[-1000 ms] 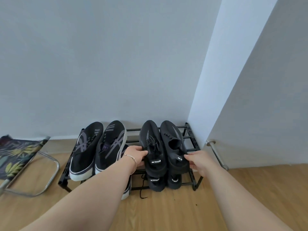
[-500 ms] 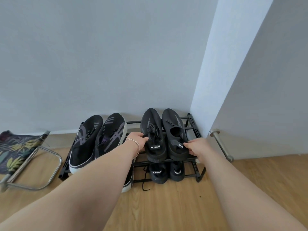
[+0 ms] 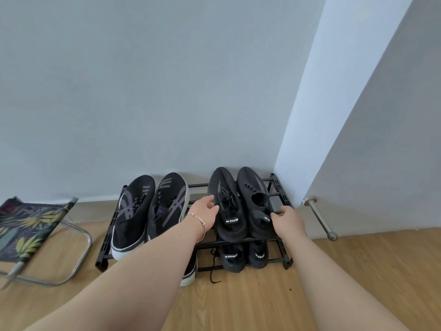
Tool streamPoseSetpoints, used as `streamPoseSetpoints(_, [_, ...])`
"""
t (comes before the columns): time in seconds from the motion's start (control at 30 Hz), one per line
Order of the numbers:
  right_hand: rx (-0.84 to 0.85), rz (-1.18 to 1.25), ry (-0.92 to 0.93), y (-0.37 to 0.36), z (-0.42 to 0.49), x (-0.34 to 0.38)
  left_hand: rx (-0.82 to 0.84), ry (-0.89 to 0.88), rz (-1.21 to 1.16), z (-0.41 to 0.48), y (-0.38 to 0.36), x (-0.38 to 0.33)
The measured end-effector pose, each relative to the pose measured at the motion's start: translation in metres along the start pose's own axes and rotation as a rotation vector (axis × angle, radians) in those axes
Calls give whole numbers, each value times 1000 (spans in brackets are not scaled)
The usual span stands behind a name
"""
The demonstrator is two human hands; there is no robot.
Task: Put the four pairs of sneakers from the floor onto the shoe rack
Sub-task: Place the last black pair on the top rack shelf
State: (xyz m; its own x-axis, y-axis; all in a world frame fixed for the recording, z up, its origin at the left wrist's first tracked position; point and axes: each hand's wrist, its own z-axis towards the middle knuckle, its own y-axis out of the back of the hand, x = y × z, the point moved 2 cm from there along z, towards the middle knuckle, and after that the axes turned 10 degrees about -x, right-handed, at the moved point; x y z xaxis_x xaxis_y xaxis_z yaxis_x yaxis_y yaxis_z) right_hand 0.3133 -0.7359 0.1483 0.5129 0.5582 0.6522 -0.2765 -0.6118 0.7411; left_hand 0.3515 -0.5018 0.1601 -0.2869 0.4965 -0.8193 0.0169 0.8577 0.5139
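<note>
Bare forearms; thin bracelet on left wrist.

A low black metal shoe rack with two tiers stands against the wall in a corner. On its top tier, toes to the wall, sit black sneakers with grey stripes and white soles at left and a plain black knit pair at right. Below, a matching black pair rests heels outward, one lace trailing onto the floor; another white-soled sneaker is mostly hidden.
</note>
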Motion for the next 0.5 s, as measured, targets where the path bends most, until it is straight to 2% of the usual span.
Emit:
streamPoseSetpoints(0.13, [-81, -61, 70, 11, -17, 17, 21, -72, 82, -4, 16, -10])
streamPoseSetpoints(0.27, [-153, -205, 229, 24, -46, 48, -34, -202, 316, -10, 46, -25])
streamPoseSetpoints(0.4, [-162, -485, 435, 42, -95, 85, -85, -166, 559, -30, 90, -44])
streamPoseSetpoints(0.5, [-157, -600, 533, 69, -130, 126, -95, -125, 645, -65, 134, -72])
